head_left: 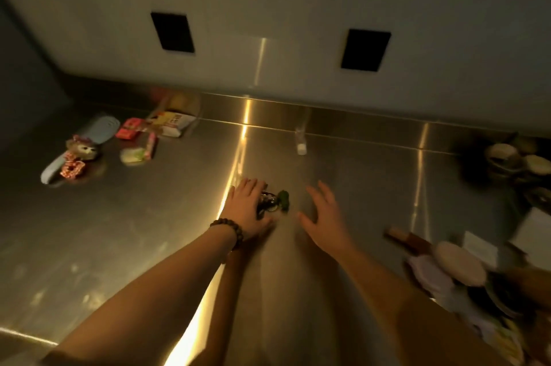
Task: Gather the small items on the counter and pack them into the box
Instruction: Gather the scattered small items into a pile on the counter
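On the steel counter [149,231], my left hand [247,207] lies over a small dark keychain with a green charm [283,200], its fingers curled on the dark part. My right hand [325,216] hovers just to the right of it, fingers spread, holding nothing. Far left lie more small items: a pale blue flat case [98,130], a doll-face charm [85,149], a red patterned scrunchie [71,169], a red packet [128,128], a green-white packet [134,154] and a yellow-white carton [171,122]. I cannot make out a box for certain.
A small clear bottle [301,142] stands near the back wall. At the right are stacked bowls [518,160], a white lid [459,264], white boxes or cards [533,231], a brown bottle [408,239] and blurred clutter. Two dark wall plates [173,31] sit above.
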Available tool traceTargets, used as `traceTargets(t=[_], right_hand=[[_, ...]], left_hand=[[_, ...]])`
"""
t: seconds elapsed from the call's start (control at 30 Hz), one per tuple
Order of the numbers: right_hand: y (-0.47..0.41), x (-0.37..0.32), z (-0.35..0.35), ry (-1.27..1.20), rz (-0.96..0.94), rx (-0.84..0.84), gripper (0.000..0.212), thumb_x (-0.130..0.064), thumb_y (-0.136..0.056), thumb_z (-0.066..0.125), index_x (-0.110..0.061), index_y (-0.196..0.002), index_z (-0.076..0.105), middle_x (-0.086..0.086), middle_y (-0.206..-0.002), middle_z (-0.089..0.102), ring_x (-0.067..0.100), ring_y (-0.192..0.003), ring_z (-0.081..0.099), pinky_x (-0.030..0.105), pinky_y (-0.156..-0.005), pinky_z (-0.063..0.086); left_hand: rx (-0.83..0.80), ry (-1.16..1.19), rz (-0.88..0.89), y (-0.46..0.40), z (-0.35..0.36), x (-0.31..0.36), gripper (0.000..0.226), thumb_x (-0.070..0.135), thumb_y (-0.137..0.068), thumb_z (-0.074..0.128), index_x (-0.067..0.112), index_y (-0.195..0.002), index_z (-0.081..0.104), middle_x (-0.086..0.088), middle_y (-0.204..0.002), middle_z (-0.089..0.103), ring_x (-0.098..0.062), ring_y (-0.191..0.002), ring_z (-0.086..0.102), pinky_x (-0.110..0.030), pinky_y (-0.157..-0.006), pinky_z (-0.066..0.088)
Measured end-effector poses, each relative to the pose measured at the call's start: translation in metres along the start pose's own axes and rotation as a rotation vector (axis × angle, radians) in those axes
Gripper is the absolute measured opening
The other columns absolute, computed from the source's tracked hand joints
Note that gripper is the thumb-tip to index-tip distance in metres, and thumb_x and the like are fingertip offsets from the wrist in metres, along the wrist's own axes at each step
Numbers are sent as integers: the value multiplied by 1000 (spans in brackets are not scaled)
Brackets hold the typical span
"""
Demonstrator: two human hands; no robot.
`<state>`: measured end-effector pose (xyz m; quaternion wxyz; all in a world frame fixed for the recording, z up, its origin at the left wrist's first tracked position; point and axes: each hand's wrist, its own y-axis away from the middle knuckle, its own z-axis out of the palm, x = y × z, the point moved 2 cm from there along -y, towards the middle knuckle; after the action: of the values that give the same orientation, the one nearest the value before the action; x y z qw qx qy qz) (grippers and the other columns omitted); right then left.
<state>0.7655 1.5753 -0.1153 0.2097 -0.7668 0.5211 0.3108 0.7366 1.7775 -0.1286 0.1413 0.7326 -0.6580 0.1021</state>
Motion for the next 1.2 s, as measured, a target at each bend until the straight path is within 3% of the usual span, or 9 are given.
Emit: traceTargets(t=[0.23, 0.4, 0.57, 0.67, 0.8, 0.97, 1.2], right_hand=[[-70, -8, 23, 46, 134, 49, 63, -29, -87, 66, -19, -144, 39, 9, -157, 19, 26, -142, 23, 36, -114, 23], [-138, -8, 20, 114, 145, 108, 63, -28, -89, 63, -27, -145, 34, 12, -156, 19, 33, -142, 22, 45, -114, 27], [-186, -4, 27, 208, 167, 71, 59, -27, -92, 58, -31, -146, 34, 14, -156, 19, 36, -140, 25, 46, -112, 31], [-197, 1, 33, 271, 172, 94, 49, -19, -91, 57, -23, -138, 46, 16, -142, 38, 37, -126, 42, 43, -103, 40], [-186, 1, 32, 235, 131, 193, 27, -9, -91, 47, -8, -114, 63, 17, -114, 53, 34, -103, 52, 39, -88, 46], [-146, -4, 5, 88, 92, 310, 23, 1, -84, 53, -2, -105, 62, 20, -102, 60, 35, -95, 56, 39, -83, 45], [-48, 15, -79, -86, 211, 446, 18, -3, -83, 60, -7, -100, 61, 6, -92, 59, 19, -84, 54, 21, -66, 34]], left_hand=[[-114, 24, 143, -36, 14, -13, 73, 59, -81, 54, 36, -144, 25, -8, -156, 14, -25, -144, 3, -44, -116, 3], [-48, 64, 243, -78, 2, -31, 52, 43, -87, 56, 28, -135, 45, -3, -148, 36, -24, -139, 22, -37, -113, 18], [14, 125, 277, -103, -12, -50, 40, 35, -86, 61, 22, -124, 57, 1, -126, 54, -19, -119, 40, -29, -100, 32], [16, 137, 287, -112, -18, -54, 36, 34, -85, 62, 21, -119, 58, 1, -118, 56, -17, -112, 41, -25, -94, 33], [-42, 137, 230, -118, -23, -53, 28, 36, -86, 59, 20, -109, 59, 0, -106, 58, -17, -104, 47, -27, -87, 39], [-78, 182, 189, -118, -26, -30, 12, 23, -86, 56, 20, -96, 63, -3, -96, 63, -22, -91, 58, -31, -79, 46], [-103, 269, 301, -96, -22, 80, 13, 24, -90, 56, 17, -96, 65, -1, -92, 65, -17, -85, 58, -28, -71, 42]])
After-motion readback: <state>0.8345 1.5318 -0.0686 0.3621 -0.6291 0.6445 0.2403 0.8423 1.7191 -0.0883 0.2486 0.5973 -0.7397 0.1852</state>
